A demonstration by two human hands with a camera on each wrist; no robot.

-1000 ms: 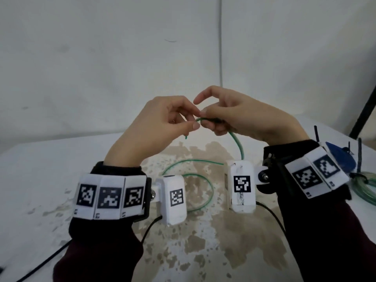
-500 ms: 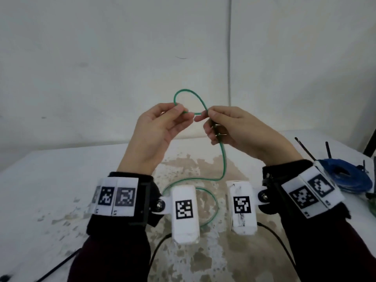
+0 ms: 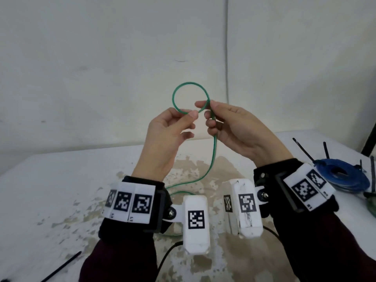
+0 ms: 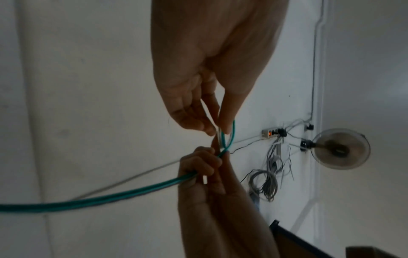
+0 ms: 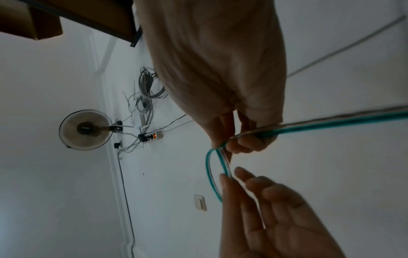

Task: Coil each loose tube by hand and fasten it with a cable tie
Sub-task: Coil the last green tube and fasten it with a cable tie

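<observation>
Above the stained table, held up before the white wall, the green tube makes one small round loop. At the loop's 6 o'clock the left hand pinches the strand between thumb and forefinger, other fingers loosely curled. At about 4 o'clock, where the strands cross, the right hand pinches the crossing and curls its lower fingers round the trailing length. From there the tube hangs down toward 6 o'clock and snakes across the tabletop between the wrists.

Judging by how cleanly it bends and how it drapes, the tube is light, thin and springy: it will likely try to uncoil if the crossing is let go. Its smooth, glossy skin looks slippery, so the best hold is right at the crossing, with each new turn laid under the same pinch.

At 3 o'clock on the table lies a blue tube coil already bound with black cable ties; another black cable tie lies at 7 o'clock.
</observation>
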